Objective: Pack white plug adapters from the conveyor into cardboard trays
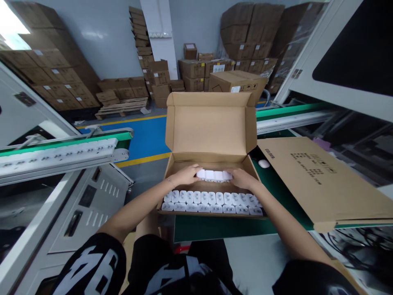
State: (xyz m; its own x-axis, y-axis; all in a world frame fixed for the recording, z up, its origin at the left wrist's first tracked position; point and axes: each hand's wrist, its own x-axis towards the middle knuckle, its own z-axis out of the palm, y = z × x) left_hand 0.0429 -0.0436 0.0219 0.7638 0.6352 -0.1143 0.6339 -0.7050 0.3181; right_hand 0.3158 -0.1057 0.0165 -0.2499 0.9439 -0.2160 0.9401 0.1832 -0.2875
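An opened cardboard box [210,127] with its lid raised stands in front of me. Inside it, along the near side, lie two rows of white plug adapters [211,198], their metal pins showing. Above the bare middle of the box, a short row of white plug adapters [214,175] is pressed together between my two hands. My left hand [188,174] grips the left end of this row, fingers closed against it. My right hand [241,178] closes on the right end. Whether the row touches the box floor I cannot tell.
At left a conveyor [61,153] carries a line of white adapters; another conveyor [291,112] runs at right. A flattened printed carton [319,176] and a white rounded object [263,164] lie on the green table [196,229]. Stacked cartons [251,37] stand behind.
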